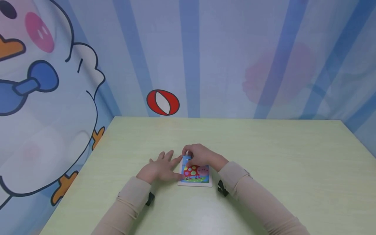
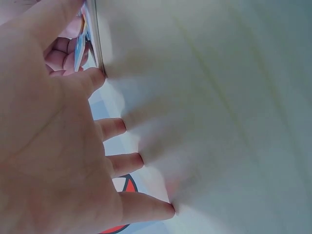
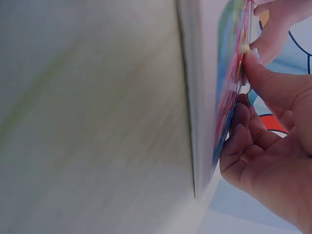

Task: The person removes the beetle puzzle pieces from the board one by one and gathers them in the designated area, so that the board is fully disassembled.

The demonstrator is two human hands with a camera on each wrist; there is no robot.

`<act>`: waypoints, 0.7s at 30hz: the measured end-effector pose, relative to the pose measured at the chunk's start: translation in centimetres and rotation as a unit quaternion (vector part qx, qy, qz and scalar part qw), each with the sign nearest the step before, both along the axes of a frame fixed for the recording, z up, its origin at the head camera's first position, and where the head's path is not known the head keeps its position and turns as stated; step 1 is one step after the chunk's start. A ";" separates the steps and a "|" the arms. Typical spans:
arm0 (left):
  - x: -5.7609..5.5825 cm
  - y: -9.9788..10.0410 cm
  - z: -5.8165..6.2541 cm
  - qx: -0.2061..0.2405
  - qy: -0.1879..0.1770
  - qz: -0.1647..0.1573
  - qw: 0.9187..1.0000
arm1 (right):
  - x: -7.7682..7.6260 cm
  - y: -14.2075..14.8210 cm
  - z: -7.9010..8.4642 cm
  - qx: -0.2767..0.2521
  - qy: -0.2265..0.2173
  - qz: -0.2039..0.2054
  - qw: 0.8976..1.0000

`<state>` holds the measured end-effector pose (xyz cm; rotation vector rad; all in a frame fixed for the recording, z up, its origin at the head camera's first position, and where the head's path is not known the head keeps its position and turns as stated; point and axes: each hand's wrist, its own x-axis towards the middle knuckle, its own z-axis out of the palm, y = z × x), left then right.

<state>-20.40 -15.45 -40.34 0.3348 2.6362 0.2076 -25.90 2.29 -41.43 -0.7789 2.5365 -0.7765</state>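
Note:
A small picture puzzle board (image 1: pixel 191 184) with a white border lies on the table, showing a pink pig face and a red, spotted body on blue and green. My left hand (image 1: pixel 160 169) spreads its fingers beside the board; thumb and index fingertip touch its left edge, the other fingertips rest on the table. Over the upper part of the board, my right hand (image 1: pixel 201 155) pinches a blue puzzle piece (image 2: pixel 79 51) between thumb and curled fingers. That piece stands tilted up from the board at its upper left, partly hidden by the fingers.
The pale yellow-green table (image 1: pixel 279 156) ends at a blue striped backdrop (image 1: pixel 223 58). Printed on that cloth are a white duck-like figure (image 1: pixel 53 130) at left and a red-and-white ball (image 1: pixel 151 101). A black wrist strap part (image 1: pixel 222 188) hangs under the right sleeve.

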 end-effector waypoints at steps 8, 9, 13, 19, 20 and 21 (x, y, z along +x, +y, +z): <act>0.1 0.1 0.1 0.000 0.004 0.000 1.000 | 0.0 0.4 -0.1 -0.030 -0.019 -0.017 0.999; 0.1 0.1 0.1 0.000 0.004 0.000 1.000 | 0.0 0.4 -0.1 -0.036 -0.023 -0.021 0.999; 0.2 0.1 0.2 0.003 0.004 0.002 1.000 | 0.1 0.6 -0.2 -0.062 -0.039 -0.032 0.997; 0.2 0.2 0.4 0.001 0.003 0.005 1.000 | 0.3 1.3 0.1 -0.094 -0.042 -0.038 0.994; 0.2 0.3 0.4 0.000 0.001 0.006 1.000 | 0.4 1.4 0.2 -0.099 -0.040 -0.038 0.994; 0.2 0.3 0.4 -0.001 0.000 0.008 1.000 | 0.4 1.6 0.2 -0.104 -0.040 -0.038 0.993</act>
